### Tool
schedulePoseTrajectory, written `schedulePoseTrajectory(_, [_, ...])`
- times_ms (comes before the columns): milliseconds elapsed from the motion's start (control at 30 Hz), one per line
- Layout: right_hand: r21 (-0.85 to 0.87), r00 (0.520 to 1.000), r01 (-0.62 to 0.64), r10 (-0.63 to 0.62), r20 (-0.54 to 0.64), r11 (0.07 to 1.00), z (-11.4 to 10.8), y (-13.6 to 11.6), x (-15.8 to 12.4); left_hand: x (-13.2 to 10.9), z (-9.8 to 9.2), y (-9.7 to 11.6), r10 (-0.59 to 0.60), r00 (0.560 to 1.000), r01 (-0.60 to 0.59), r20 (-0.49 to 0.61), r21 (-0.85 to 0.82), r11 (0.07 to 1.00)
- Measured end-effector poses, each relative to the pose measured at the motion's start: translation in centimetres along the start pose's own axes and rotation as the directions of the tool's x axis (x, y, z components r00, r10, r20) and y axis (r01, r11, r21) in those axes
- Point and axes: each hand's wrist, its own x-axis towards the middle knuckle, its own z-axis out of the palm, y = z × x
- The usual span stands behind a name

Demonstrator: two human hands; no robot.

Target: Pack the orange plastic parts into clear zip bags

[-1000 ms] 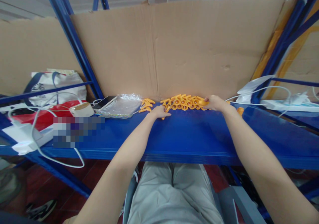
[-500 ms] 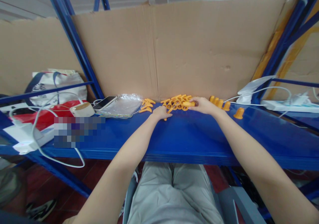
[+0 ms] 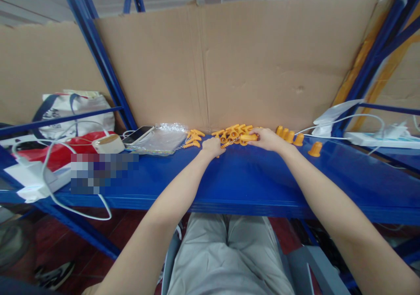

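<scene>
My right hand is closed around a yellow-orange plastic cup lying on its side. To its left, my left hand is closed, fingers together, with the tip of a small yellow piece showing just below it. A thin chain runs from beside my left hand toward the held cup. Between and behind the hands lies a cluster of yellow plastic pieces, some with round open ends. Several small ridged yellow pieces lie left of my left hand. Beyond my right hand stand several yellow cups.
One yellow cup stands apart at the right on the blue shelf. A clear plastic bag and a phone lie at the left. White cables and chargers clutter the far left. A cardboard sheet forms the back.
My left hand has turned slightly and its fingers have drawn in. The chain now shows stretched across the front of the yellow pieces. My right hand stays nearly still on its cup.
</scene>
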Motion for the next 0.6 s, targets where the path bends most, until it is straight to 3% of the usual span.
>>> schedulePoseTrajectory(167, [0.004,0.997,0.066,-0.066,-0.045,0.998,0.5,0.6,0.2,-0.2,0.0,0.2,0.003,1.0,-0.002,-0.014,0.015,1.0])
schedulePoseTrajectory(400, [0.039,0.998,0.062,-0.061,-0.014,0.997,0.9,0.6,0.3,-0.2,-0.1,0.2,0.006,0.999,-0.005,-0.033,0.039,0.999])
schedulePoseTrajectory(600, [0.025,0.993,0.109,-0.108,-0.047,0.994,1.5,0.6,0.5,-0.1,0.0,0.3,0.009,0.988,-0.007,-0.151,0.011,1.0])
